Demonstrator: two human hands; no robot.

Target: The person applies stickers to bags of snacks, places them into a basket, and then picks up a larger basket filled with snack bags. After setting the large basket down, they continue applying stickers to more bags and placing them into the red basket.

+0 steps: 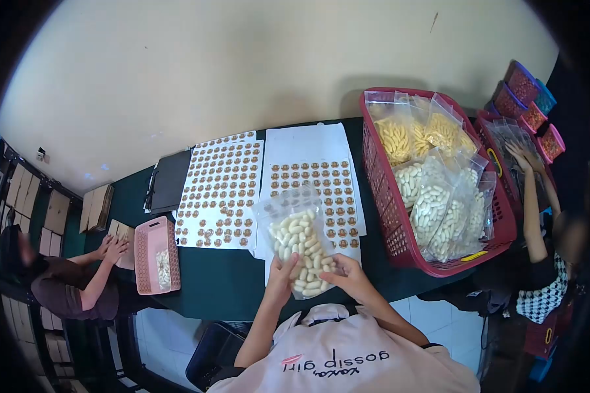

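A clear plastic zip pouch (297, 229) filled with cream-coloured oblong pieces is held up in front of my chest. My left hand (282, 278) grips its lower left side, thumb on the front. My right hand (349, 278) pinches the lower right side. The pouch overlaps a white sheet of round brown stickers (337, 196) on the table. Beside it to the left lies another sticker sheet (219, 190), with gaps in its lower rows. No sticker shows on the pouch face towards me.
A maroon basket (390, 223) at right holds several filled pouches, yellow and cream. Left stand a pink basket (143, 252) and a black clipboard (169, 180). Co-workers work at both sides: one has hands (115, 249) by brown boxes, another reaches into a second basket (488, 128).
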